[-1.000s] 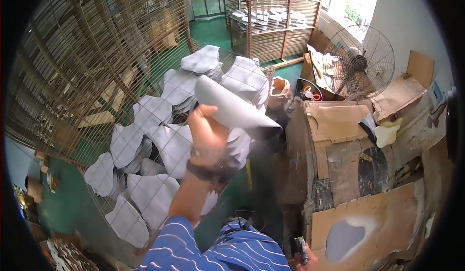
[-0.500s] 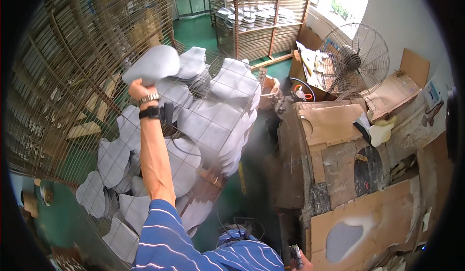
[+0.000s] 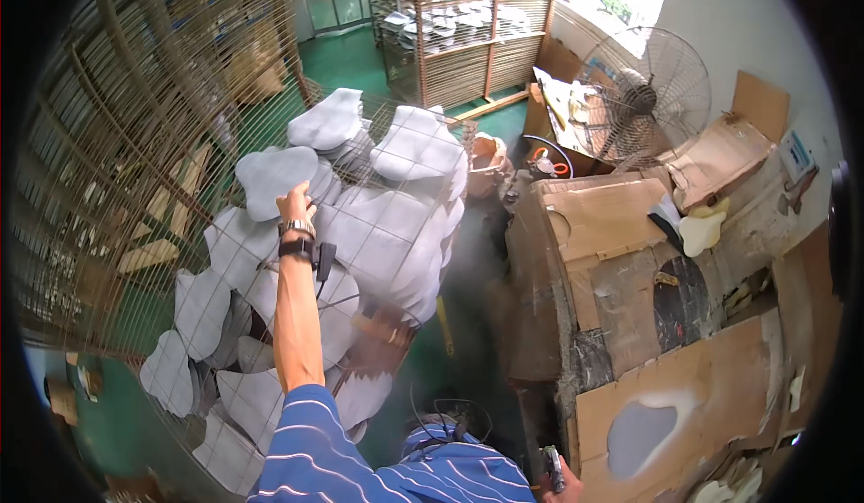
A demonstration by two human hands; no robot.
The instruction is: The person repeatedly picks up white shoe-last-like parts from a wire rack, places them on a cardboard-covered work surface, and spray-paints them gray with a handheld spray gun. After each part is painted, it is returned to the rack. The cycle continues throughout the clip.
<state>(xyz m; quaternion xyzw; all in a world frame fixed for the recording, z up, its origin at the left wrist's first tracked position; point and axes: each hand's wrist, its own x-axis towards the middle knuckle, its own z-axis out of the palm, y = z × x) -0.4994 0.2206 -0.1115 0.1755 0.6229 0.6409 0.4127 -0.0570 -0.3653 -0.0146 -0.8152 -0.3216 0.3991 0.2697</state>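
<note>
My left hand point(image 3: 297, 204) reaches out over the wire rack and pinches the near edge of a flat, curved, grey-white piece point(image 3: 272, 177). That piece lies over a stack of like pieces; whether it rests fully on them I cannot tell. Around it, several overlapping pieces of the same kind point(image 3: 378, 224) cover the rack, under and between the thin wires. Low in the picture, my right hand point(image 3: 565, 487) is closed around a small metal spray gun point(image 3: 553, 469), partly hidden by the fingers and cut close by the lower edge.
On my right stands a cardboard-covered bench point(image 3: 621, 220); a grey rounded shape point(image 3: 641, 438) with a whitish halo shows on it. A caged fan point(image 3: 641, 98) stands beyond. Tall wire racks point(image 3: 135, 143) rise at left, another rack point(image 3: 459, 35) at the back. Haze hangs between bench and pieces.
The raised, tilted piece in my left hand has come down and toward me, and now lies flat over the stack. My right hand keeps hold of the spray gun.
</note>
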